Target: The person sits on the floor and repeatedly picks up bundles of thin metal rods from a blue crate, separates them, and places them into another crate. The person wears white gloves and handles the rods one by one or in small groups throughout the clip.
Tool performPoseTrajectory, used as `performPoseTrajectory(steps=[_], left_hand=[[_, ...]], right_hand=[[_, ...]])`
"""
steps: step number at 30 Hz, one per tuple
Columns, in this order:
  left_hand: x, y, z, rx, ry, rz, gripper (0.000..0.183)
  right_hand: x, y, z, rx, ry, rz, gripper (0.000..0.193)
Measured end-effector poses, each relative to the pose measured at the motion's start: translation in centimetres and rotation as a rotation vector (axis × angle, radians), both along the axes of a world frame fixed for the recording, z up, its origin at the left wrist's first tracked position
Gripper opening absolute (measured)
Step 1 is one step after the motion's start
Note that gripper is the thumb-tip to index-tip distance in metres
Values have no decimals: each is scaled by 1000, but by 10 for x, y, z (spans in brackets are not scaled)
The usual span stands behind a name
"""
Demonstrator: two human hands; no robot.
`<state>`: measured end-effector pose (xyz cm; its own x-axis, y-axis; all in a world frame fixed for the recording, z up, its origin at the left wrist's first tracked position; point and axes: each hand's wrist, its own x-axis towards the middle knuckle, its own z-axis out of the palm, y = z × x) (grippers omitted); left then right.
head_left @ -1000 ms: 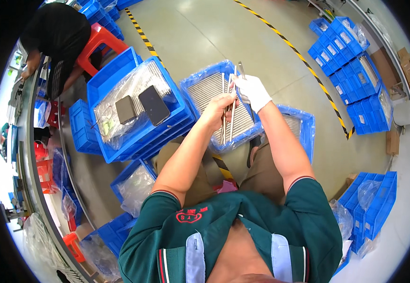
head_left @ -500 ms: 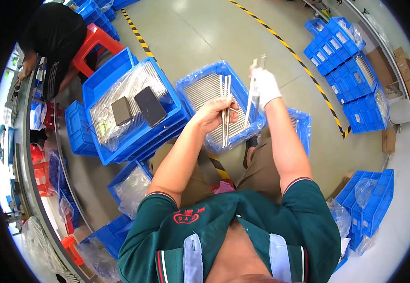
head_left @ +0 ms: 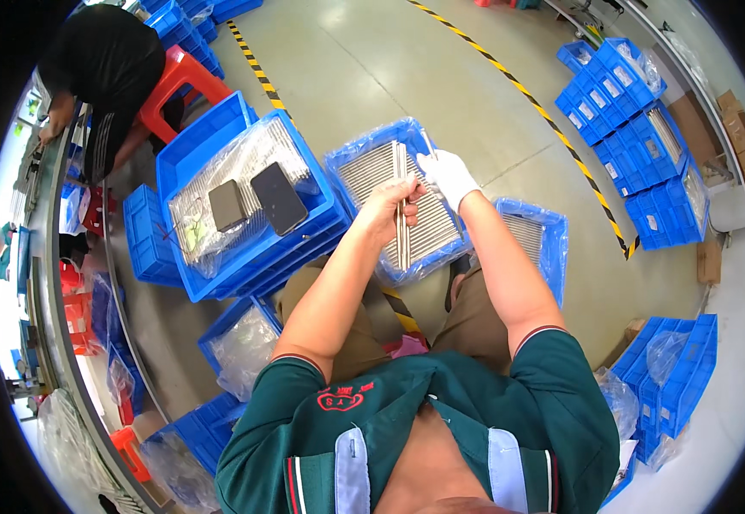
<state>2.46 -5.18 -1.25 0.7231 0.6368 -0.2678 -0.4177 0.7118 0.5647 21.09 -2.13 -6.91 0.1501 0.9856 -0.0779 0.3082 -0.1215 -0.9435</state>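
Note:
My bare left hand (head_left: pixel 392 208) is closed around a small bunch of thin silvery metal rods (head_left: pixel 402 167), which stand roughly lengthwise over the blue crate (head_left: pixel 338 182) in front of me. Beside it, my right hand (head_left: pixel 451 177) wears a white glove, its fingertips close to the left hand's. The end of a metal rod (head_left: pixel 426 140) sticks out past the gloved fingers; the rest of that rod is hidden. Below both hands, rows of similar rods (head_left: pixel 432 238) fill the crate, which is lined with clear plastic.
At left, stacked blue crates (head_left: pixel 257 278) carry a dark phone (head_left: pixel 278 199) and a dark box (head_left: pixel 227 206) on plastic-covered rods. Another lined crate (head_left: pixel 556 253) of rods sits by my right knee. A person (head_left: pixel 102 64) works near a red stool (head_left: pixel 175 86). Blue bins (head_left: pixel 612 111) stand right.
My right hand has come down and left, from beyond the crate's right side to beside my left hand. The rods it held upright are now mostly hidden. My left hand keeps its bunch.

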Motion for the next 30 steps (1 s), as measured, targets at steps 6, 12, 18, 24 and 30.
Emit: performPoseTrajectory(steps=[6,12,18,24,30], left_hand=[[-18,13,15,91,128,249,25],[-36,40,24,148,201,510,30],[-39,46,20,12,41,624,29],[-33,45,19,-10,-87,539,31],[-29,45,16,7,-42,498,31]], right_hand=[[-12,-18,70,-328,737,30,21],[-41,-80,80,-406,547,77,23],[-61,-97,100,-194,423,170,25],[-61,-96,98,-209,522,138,22],[-55,-90,75,-155,479,102,26]])
